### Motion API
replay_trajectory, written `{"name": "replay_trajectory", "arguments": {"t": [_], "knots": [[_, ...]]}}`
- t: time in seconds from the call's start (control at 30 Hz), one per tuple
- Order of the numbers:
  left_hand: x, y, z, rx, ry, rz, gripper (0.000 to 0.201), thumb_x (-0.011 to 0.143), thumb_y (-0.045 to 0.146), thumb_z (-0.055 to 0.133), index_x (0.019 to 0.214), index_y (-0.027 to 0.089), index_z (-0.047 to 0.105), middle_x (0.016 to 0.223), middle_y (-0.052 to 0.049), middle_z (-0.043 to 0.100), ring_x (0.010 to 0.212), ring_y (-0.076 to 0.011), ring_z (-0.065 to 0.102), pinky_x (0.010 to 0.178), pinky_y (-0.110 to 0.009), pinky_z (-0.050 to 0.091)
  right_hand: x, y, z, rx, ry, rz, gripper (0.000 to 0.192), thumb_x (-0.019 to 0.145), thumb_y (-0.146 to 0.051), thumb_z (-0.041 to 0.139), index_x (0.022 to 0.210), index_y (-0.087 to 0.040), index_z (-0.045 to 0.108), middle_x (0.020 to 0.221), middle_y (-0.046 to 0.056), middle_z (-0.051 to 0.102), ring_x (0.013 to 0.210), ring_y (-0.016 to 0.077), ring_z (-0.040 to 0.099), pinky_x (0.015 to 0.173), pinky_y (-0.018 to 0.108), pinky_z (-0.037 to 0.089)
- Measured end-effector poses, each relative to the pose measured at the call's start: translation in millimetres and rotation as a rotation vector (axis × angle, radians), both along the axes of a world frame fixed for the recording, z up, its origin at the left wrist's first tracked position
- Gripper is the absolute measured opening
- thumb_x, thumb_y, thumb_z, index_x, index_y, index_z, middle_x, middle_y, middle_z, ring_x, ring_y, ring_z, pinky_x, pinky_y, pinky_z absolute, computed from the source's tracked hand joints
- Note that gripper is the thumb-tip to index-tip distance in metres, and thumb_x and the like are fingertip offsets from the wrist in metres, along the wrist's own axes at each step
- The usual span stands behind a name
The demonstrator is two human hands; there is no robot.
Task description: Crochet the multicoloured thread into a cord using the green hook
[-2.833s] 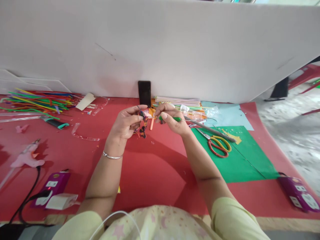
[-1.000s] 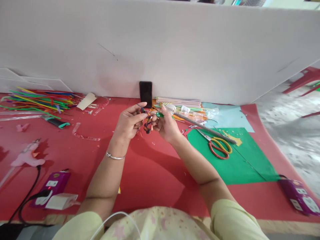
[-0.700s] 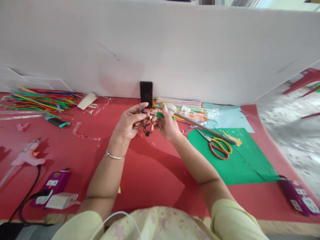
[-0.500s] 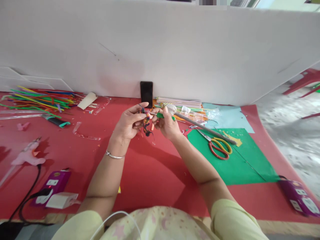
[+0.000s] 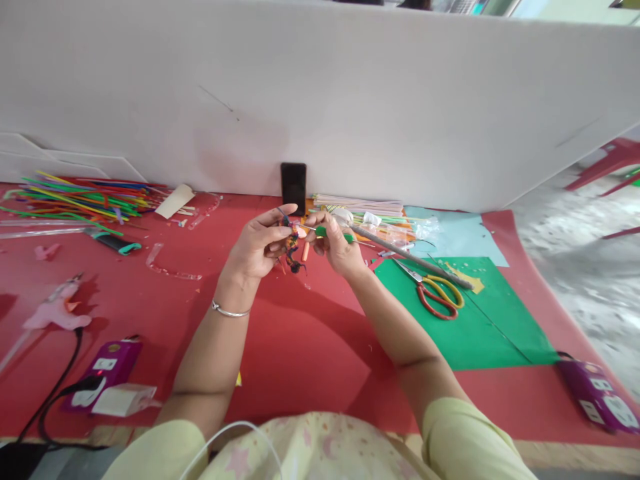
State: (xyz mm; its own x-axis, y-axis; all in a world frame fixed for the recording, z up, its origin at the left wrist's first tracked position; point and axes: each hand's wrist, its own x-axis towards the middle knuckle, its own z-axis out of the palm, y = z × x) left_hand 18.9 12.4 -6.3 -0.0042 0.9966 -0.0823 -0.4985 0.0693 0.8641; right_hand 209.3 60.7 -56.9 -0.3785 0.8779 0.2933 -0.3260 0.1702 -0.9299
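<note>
My left hand (image 5: 257, 245) pinches a small crocheted piece (image 5: 292, 245) of dark multicoloured yarn, with loose ends hanging below it. In my right hand (image 5: 337, 248) is a crochet hook with a green handle (image 5: 334, 233), its thin shaft pointing left at the piece. Whether the tip touches the yarn is too small to tell. A black phone (image 5: 293, 187) leans upright against the white board just behind my hands. Beyond my right hand lie a white bundle and a long grey rod (image 5: 410, 255). Scissors (image 5: 440, 293) with red and yellow handles rest to the right.
A white board (image 5: 320, 100) stands along the back of the red table (image 5: 300, 360). Colourful pipe cleaners (image 5: 85, 200), a teal-handled cutter (image 5: 115, 243), a pink glue gun (image 5: 57, 313) and a purple power strip (image 5: 107, 367) lie left. Green sheet (image 5: 480, 347) and another purple strip (image 5: 600, 393) are right.
My right hand has shifted slightly right with the crochet hook, leaving a little more space between it and the crocheted piece. My left hand has stayed nearly still.
</note>
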Motion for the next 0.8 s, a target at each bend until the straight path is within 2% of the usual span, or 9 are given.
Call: {"name": "replay_trajectory", "arguments": {"t": [0.1,0.2,0.27,0.4,0.47,0.53,0.67,0.8], "knots": [[-0.5,-0.6,1.1,0.001,-0.003,-0.008,0.045,0.059,0.013,0.095,0.102,0.022,0.093,0.060,0.005,0.068,0.042,-0.0027,0.037,0.042,-0.017,0.021,2.9,-1.0,3.7,0.092,-0.027,-0.016,0.075,0.092,-0.095,0.072,0.085,-0.021,0.074,0.110,0.008,0.076,0.064,0.0091,0.055,0.049,0.024,0.052],[-0.9,-0.9,1.7,0.000,-0.011,-0.025,0.044,0.059,0.014,0.095,0.102,0.021,0.093,0.061,0.004,0.070,0.043,-0.0027,0.037,0.042,-0.018,0.022,5.0,-0.7,4.5,0.167,-0.035,-0.018,0.077,0.092,-0.093,0.073,0.071,-0.019,0.070,0.114,0.011,0.075,0.067,0.0087,0.057,0.050,0.023,0.054],[-1.1,-0.7,1.4,0.004,-0.015,-0.033,0.044,0.059,0.014,0.095,0.102,0.021,0.093,0.062,0.004,0.070,0.043,-0.0025,0.036,0.043,-0.018,0.023,5.0,0.9,1.5,0.147,-0.019,-0.006,0.075,0.094,-0.092,0.072,0.076,-0.019,0.073,0.108,0.009,0.075,0.066,0.0091,0.057,0.051,0.023,0.054],[-1.6,0.2,-0.7,0.019,-0.005,-0.030,0.043,0.061,0.014,0.095,0.104,0.021,0.092,0.065,0.004,0.072,0.044,-0.0024,0.036,0.043,-0.018,0.022,2.9,6.7,-7.9,0.031,0.027,0.051,0.072,0.096,-0.093,0.068,0.100,-0.022,0.077,0.090,0.005,0.075,0.066,0.0126,0.060,0.050,0.023,0.051],[-1.7,0.5,-1.5,0.029,0.005,-0.019,0.043,0.062,0.014,0.095,0.104,0.021,0.092,0.066,0.003,0.072,0.045,-0.0024,0.037,0.043,-0.018,0.022,2.7,8.6,-9.3,0.024,0.039,0.065,0.072,0.095,-0.094,0.068,0.104,-0.023,0.077,0.086,0.004,0.074,0.067,0.0139,0.061,0.049,0.023,0.049],[-1.6,0.4,-1.6,0.034,0.012,-0.010,0.043,0.062,0.014,0.095,0.104,0.021,0.092,0.067,0.003,0.073,0.044,-0.0023,0.037,0.043,-0.018,0.021,3.8,8.8,-7.1,0.059,0.023,0.046,0.073,0.094,-0.094,0.069,0.100,-0.022,0.078,0.088,0.005,0.074,0.068,0.0140,0.061,0.050,0.023,0.050],[-1.8,-0.3,-0.7,0.032,0.012,-0.010,0.044,0.060,0.013,0.095,0.103,0.021,0.093,0.066,0.003,0.073,0.044,-0.0022,0.037,0.043,-0.018,0.022,8.9,6.9,0.0,0.216,-0.067,-0.030,0.077,0.095,-0.094,0.068,0.079,-0.020,0.080,0.105,0.010,0.075,0.074,0.0137,0.063,0.056,0.026,0.054],[-3.1,-0.1,-1.5,0.033,0.017,-0.012,0.046,0.061,0.014,0.095,0.107,0.021,0.092,0.066,0.002,0.072,0.044,-0.0024,0.037,0.043,-0.018,0.024,14.8,6.9,2.9,0.378,-0.115,-0.083,0.071,0.101,-0.087,0.068,0.081,-0.021,0.086,0.114,0.011,0.074,0.090,0.0189,0.069,0.074,0.033,0.064]]}}
